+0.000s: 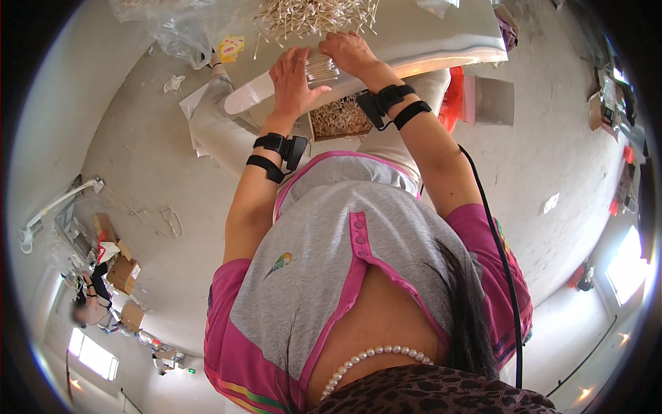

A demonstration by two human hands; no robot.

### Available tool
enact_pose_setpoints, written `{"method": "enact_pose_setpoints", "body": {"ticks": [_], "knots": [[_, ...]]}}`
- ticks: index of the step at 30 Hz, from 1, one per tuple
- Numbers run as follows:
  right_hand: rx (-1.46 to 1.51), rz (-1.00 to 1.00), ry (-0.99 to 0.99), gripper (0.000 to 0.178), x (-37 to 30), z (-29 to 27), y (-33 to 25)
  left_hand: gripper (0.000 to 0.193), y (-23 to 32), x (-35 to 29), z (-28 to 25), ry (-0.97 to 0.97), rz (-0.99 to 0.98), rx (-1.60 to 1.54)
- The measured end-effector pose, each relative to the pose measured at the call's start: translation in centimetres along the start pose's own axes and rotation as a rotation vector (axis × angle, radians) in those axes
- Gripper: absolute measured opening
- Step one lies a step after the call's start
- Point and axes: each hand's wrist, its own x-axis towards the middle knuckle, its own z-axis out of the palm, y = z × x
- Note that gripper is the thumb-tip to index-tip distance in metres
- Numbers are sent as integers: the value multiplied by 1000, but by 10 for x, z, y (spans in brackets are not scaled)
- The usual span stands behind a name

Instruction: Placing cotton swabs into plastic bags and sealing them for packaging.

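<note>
Between my two hands, at the table's near edge, lies a row of cotton swabs (pixel 321 70) with white tips, side by side. My left hand (pixel 293 81) is around the left end of the row, its fingers bent over it and its thumb held out. My right hand (pixel 348 54) has its fingers curled at the right end of the row. Just beyond them a big loose pile of cotton swabs (pixel 314 17) is spread on the table (pixel 427 34). Below the hands, an open box (pixel 341 116) full of cotton swabs is partly hidden by my right wrist.
A clear plastic bag (pixel 172 27) and a yellow packet (pixel 231 48) are at the table's left. An open carton (pixel 493 101) stands right of my legs, beside red plastic (pixel 453 100). Cardboard boxes (pixel 124 274) and another person (pixel 88 307) are far left.
</note>
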Motion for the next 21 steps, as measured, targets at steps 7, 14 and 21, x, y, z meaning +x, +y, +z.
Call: {"method": "enact_pose_setpoints", "body": {"ticks": [7, 14, 21], "knots": [[241, 123, 227, 19, -20, 1, 3, 84, -11, 2, 10, -49, 57, 53], [245, 212, 366, 19, -63, 13, -1, 72, -13, 0, 19, -49, 90, 99], [24, 218, 256, 53, -88, 14, -31, 79, -5, -20, 18, 81, -22, 83]]}}
